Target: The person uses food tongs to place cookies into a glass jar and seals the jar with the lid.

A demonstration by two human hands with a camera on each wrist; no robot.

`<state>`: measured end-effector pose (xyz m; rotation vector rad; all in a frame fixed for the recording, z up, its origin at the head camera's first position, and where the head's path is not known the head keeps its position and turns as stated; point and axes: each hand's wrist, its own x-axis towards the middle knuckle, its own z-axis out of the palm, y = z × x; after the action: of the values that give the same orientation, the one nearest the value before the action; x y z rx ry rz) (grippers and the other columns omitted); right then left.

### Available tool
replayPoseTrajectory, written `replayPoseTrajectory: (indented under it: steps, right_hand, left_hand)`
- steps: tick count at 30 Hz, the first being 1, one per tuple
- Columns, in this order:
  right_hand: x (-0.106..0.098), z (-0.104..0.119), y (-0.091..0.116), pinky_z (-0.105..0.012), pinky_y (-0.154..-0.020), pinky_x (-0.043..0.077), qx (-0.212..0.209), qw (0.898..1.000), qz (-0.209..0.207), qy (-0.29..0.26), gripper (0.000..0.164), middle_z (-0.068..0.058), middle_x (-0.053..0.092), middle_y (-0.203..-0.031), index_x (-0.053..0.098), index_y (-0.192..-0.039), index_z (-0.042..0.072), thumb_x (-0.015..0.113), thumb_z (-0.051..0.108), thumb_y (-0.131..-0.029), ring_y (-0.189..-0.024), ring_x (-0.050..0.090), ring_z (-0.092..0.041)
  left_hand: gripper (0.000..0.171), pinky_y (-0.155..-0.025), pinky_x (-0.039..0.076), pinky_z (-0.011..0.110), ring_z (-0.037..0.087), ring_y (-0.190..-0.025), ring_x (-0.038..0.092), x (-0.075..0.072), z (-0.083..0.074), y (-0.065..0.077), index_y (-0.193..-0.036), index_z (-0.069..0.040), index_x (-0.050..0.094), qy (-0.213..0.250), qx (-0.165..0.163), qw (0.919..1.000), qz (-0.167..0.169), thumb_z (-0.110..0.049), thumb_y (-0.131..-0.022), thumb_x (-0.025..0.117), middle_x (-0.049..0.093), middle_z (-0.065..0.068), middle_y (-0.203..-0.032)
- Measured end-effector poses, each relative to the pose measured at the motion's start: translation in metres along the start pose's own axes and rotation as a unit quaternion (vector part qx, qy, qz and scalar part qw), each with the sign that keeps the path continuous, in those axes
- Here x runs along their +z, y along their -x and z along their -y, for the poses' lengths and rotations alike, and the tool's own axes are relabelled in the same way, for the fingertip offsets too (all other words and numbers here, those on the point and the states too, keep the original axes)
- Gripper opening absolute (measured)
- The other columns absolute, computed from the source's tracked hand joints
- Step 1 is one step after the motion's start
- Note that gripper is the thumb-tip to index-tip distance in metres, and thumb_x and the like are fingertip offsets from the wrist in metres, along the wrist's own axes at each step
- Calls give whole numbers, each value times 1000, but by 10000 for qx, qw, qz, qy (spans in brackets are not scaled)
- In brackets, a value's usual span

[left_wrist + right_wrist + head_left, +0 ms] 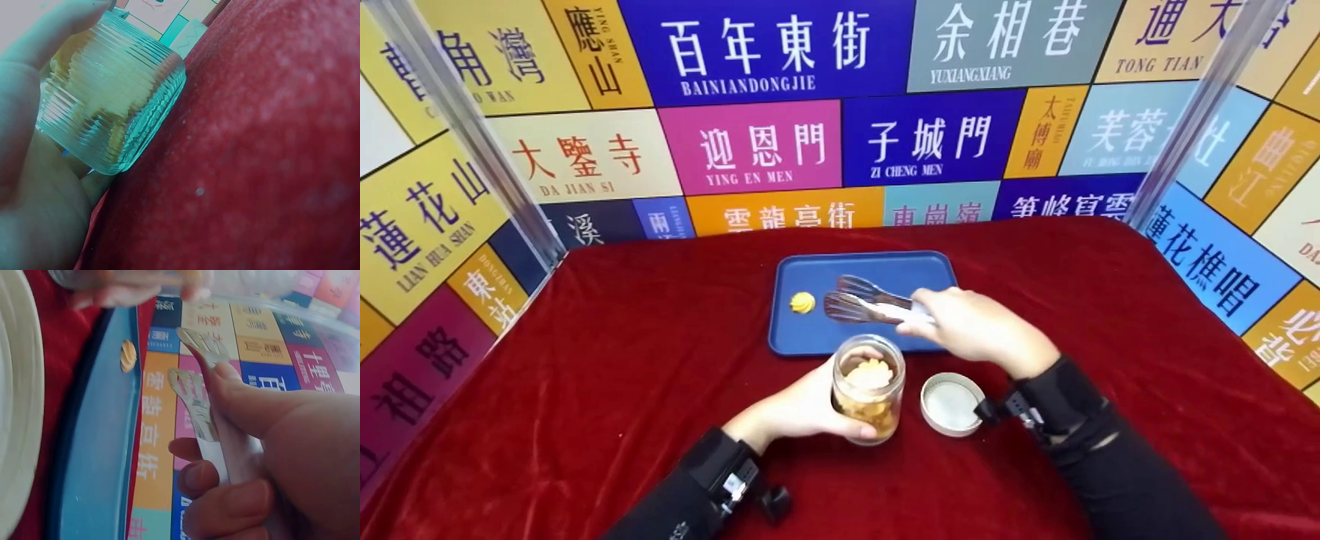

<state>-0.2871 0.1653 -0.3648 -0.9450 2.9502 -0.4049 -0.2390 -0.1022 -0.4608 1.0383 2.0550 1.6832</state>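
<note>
My left hand (810,405) grips a ribbed clear glass jar (877,424), its open mouth tilted toward the head camera. Pale yellow piped cookies (870,373) fill much of the jar, and they show through the ribbed glass in the left wrist view. In my right hand (979,326) is a pair of metal tongs (859,300) with slotted ends, held over the tray. The tong tips stand apart with nothing between them. One swirled yellow cookie (802,302) lies on the blue tray (795,339), left of the tong tips.
A round pale lid (952,405) lies on the red cloth (660,330) right of the jar, close to my right wrist. Behind the table stand panels (765,142) with coloured signs. Clear upright posts (487,142) rise at both back corners.
</note>
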Motion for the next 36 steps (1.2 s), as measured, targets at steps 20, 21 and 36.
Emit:
replayPoseTrajectory:
  steps: [20,21,36]
  right_hand:
    - [38,19,-85,-48,-83,54,581,9975,264,-287,44,-6,63,-89,64,-108,10,69,53,-101,-91,65,-29]
    - [40,20,-88,-49,-83,54,588,9976,260,-260,44,-6,64,-90,64,-108,10,69,53,-101,-92,65,-30]
    - [51,33,-96,-55,-91,57,620,9978,203,125,50,-15,73,-108,67,-126,5,72,47,-100,-108,70,-39]
  left_hand:
    - [95,-122,39,37,17,-136,55,0,3,0,-155,-13,41,-20,-14,10000,-6,-16,-77,96,58,-2,-145]
    - [95,-122,39,37,17,-136,55,0,3,0,-155,-14,41,-48,-2,10000,-6,-16,-77,96,58,-2,-145]
    - [97,-122,38,36,16,-138,54,-2,1,0,-156,-10,40,-328,33,9995,-28,-12,-77,96,55,0,-148]
